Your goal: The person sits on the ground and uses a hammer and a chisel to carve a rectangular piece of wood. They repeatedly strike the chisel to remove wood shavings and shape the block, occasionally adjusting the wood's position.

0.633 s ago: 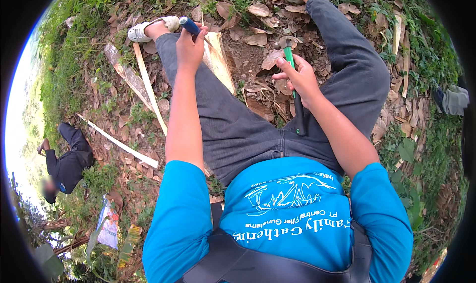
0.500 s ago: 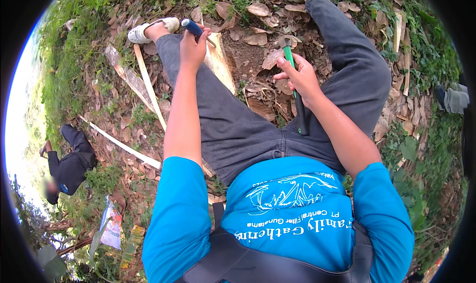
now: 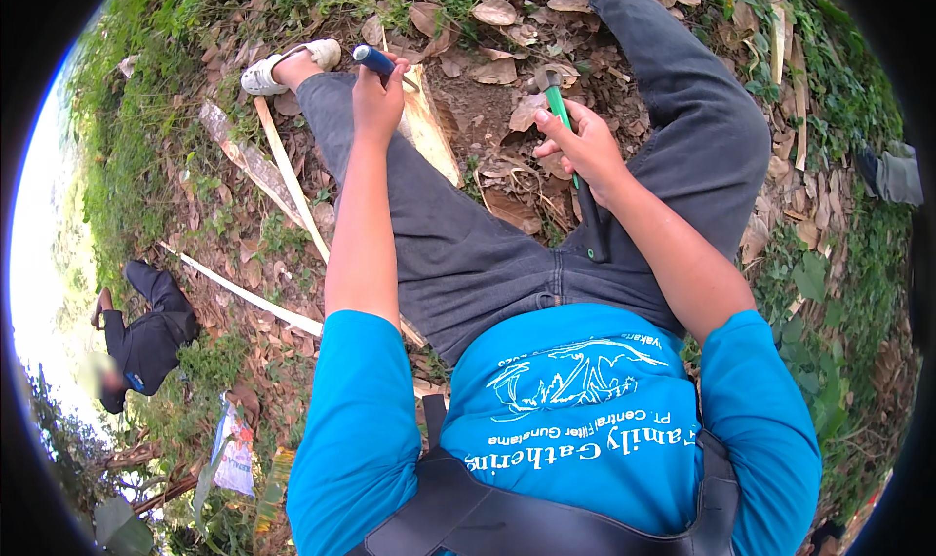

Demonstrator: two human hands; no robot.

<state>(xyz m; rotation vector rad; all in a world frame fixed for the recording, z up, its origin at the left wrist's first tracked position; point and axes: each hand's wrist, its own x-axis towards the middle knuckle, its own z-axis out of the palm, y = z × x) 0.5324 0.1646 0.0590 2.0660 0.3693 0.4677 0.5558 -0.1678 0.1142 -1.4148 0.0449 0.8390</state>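
My left hand is closed around the blue handle of a chisel, whose thin metal shaft slants over a pale split piece of wood. Whether its tip touches the wood, I cannot tell. The wood lies beside my left leg, partly hidden by it. In my right hand is a hammer with a green and black handle. Its metal head points away from me, and the handle's end lies over my lap. My thumb and fingers are loosely around the handle.
Long wooden strips and a bark-covered slab lie on leaf-strewn ground at left. Another pale strip lies nearer. A person in dark clothes is at far left, above a white sack. More strips lie at far right.
The whole view has shifted slightly. Both hands keep their tools in nearly the same place; the hammer head tilts a little to the left.
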